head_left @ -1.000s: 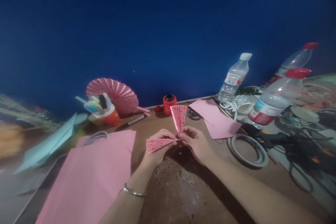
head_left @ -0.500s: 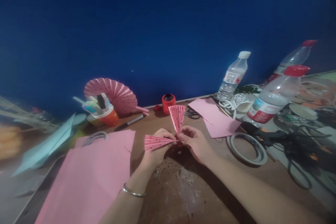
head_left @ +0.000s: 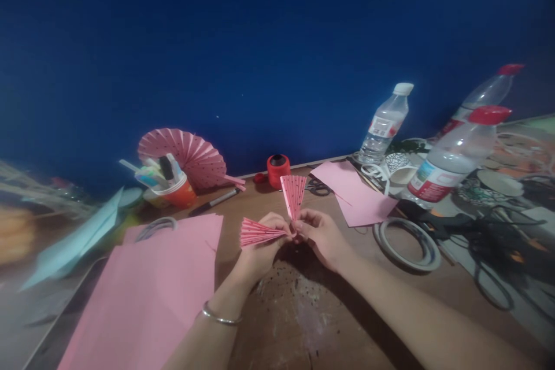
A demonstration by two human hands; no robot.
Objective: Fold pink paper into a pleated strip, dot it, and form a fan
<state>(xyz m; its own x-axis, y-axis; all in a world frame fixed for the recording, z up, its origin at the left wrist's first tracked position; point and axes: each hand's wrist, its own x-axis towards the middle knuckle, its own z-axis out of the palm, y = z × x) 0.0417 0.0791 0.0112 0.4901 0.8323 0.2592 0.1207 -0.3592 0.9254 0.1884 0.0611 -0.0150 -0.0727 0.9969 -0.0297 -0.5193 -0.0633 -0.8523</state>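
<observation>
Pinched between my two hands is a pleated pink paper fan [head_left: 293,193] with dark dots. One folded wing stands upright above the fingers; the other spreads left across the back of my left hand. My left hand [head_left: 264,245], with a silver bangle [head_left: 221,317] at the wrist, grips the fan near its narrow middle. On the right side of that same middle, my right hand [head_left: 321,237] holds on with thumb and fingers closed. The exact fingertip contact is partly hidden. Beyond the hands are a red spool [head_left: 278,176] and scissors [head_left: 318,187].
Pink paper sheets [head_left: 147,295] lie at left, and another pink piece [head_left: 353,193] at right. A larger pleated fan [head_left: 186,153] leans behind an orange cup of pens [head_left: 180,193]. Tape rolls [head_left: 407,245], bottles [head_left: 455,156] and black cables [head_left: 485,237] crowd the right.
The left wing of the fan has opened slightly and tilted, its pleats more spread. Both hands stay nearly in place, still gripping the middle.
</observation>
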